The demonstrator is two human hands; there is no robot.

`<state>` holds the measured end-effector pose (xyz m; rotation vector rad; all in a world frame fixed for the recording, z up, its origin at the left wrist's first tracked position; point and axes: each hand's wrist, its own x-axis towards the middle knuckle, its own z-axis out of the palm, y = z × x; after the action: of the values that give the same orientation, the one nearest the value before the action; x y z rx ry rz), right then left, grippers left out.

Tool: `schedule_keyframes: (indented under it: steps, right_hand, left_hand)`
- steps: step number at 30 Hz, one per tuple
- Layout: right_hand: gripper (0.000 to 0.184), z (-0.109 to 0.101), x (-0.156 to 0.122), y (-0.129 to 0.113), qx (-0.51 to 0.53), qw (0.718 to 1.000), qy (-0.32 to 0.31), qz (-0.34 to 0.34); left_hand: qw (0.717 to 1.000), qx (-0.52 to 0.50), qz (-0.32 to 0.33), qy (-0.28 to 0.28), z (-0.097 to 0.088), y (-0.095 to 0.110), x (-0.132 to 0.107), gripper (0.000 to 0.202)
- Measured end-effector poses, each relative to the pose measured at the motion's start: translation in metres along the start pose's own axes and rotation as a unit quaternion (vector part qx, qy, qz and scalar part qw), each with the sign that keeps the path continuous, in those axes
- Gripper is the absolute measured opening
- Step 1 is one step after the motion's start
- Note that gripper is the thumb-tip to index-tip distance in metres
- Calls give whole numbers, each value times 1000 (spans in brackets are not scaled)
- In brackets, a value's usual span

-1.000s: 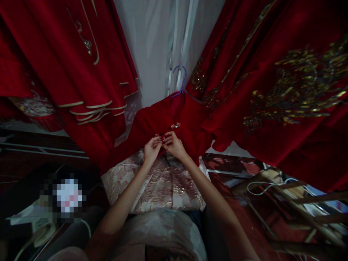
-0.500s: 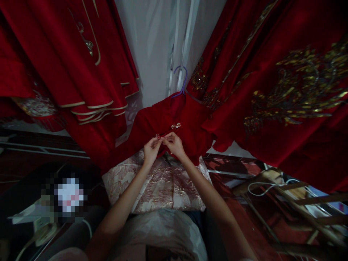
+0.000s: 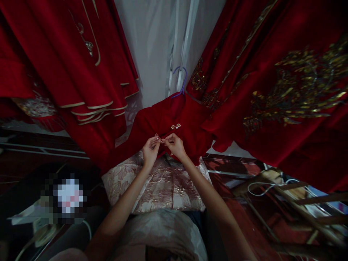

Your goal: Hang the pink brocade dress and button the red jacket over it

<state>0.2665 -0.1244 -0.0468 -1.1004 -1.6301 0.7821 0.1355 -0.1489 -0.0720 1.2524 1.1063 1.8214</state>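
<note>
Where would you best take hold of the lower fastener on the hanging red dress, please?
Pinch the lower fastener at its two ends, one from each side, as the left hand and right hand do. It lies crosswise on the red dress, which hangs loose from a purple hanger, so fingertips from both sides probably steady the cloth best.

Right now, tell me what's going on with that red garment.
A person's left hand and right hand meet at the front of a red garment on a purple hanger, the fingers of both pinching a beaded fastening. A second clasp sits just above it. Pale brocade fabric lies below the hands, and gold-trimmed red robes hang on both sides.
</note>
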Motion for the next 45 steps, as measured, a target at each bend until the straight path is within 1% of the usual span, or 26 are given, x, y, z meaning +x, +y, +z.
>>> schedule_keyframes:
  steps: [7, 11, 17, 23, 26, 29, 34, 38, 40, 41, 45]
  right_hand:
    - [27, 2, -1, -6, -7, 1000, -2, 1]
    - [23, 2, -2, -8, -21, 1000, -1, -15]
    - [21, 5, -3, -6, -23, 999, 25, -21]
    - [21, 8, -3, -8, -14, 999, 38, -11]
    - [21, 8, -3, -10, -15, 999, 48, -19]
    - [24, 7, -3, -12, -7, 999, 45, -24]
    - [16, 6, -2, -12, 0, 998, 55, -24]
    - [13, 8, -1, -13, -12, 997, 78, -24]
    - [12, 8, -1, -14, -7, 997, 68, -22]
    - [13, 7, -2, -15, 0, 998, 51, -22]
    - [24, -3, -11, -13, 17, 998, -45, -40]
  left_hand:
    - [1000, 11, -6, -17, 1, 0, 0, 29]
    - [1000, 9, -6, -13, -2, 0, 2, 28]
    - [1000, 24, -3, -12, -3, -1, 4, 27]
    - [999, 38, -13, -9, -5, 5, 6, 24]
    - [999, 46, -15, -20, -7, 6, 6, 24]
    - [998, 49, -13, -35, -9, 4, 6, 25]
    - [997, 44, -25, -60, -11, -2, 9, 25]
    - [997, 44, -27, -64, -10, -6, 13, 21]
    - [997, 43, -22, -59, -10, -10, 14, 20]
    - [998, 40, -19, -53, -9, -13, 14, 19]
    - [999, 4, -21, -31, -6, -26, 9, 28]
